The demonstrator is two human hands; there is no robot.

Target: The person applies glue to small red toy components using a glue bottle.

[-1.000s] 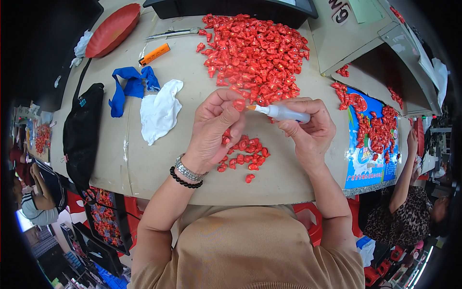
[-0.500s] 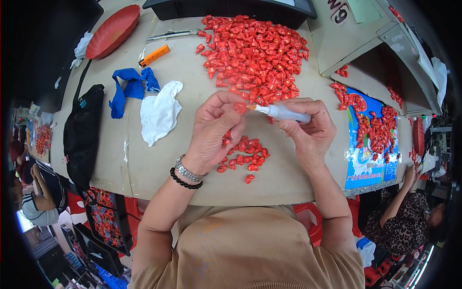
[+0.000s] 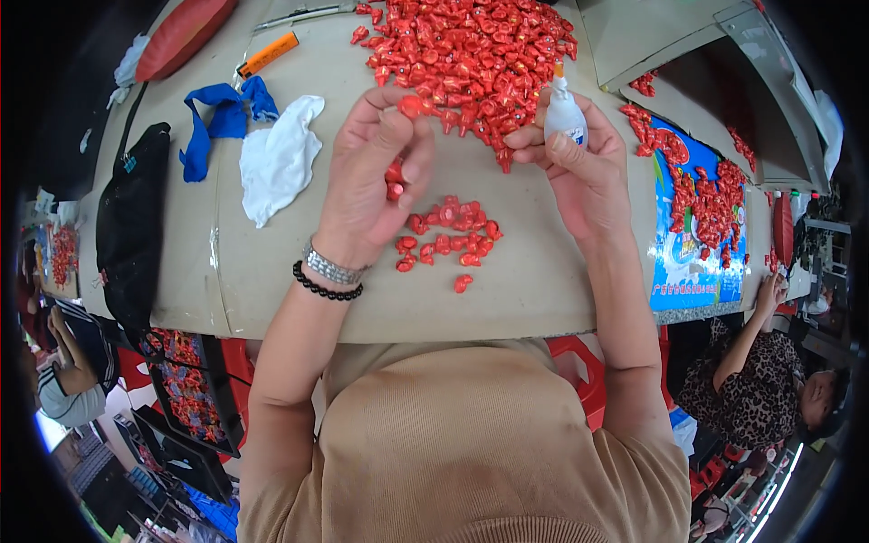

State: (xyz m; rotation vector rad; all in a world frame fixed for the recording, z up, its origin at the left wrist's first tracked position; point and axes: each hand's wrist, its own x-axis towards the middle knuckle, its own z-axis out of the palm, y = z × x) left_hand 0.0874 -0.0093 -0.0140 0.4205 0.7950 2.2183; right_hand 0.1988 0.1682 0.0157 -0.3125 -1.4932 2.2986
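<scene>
Between the thumb and fingertips of my left hand [image 3: 367, 172] is a small red plastic piece [image 3: 412, 107]. More red pieces [image 3: 395, 178] are tucked in its curled lower fingers. My right hand [image 3: 588, 172] grips a small white squeeze bottle [image 3: 566, 118], whose orange tip points up and away from me. A gap separates the bottle from the left hand's piece. Beyond both hands spreads a large heap of similar red pieces [image 3: 471, 54]. Closer to me, a small group of red pieces [image 3: 450, 242] lies on the table between my forearms.
Left of my hands lie a white cloth [image 3: 281, 158], a blue cloth [image 3: 213, 122], an orange marker-like stick [image 3: 269, 54] and a black bag [image 3: 134, 226]. A red dish [image 3: 186, 36] sits farther off. Rightward are a metal cabinet [image 3: 652, 45] and a blue sheet [image 3: 697, 290] bearing red pieces.
The bottle's tip has come away from the red piece in my left hand and swung upward. My hands are farther apart, and the whole scene has shifted up in the view.
</scene>
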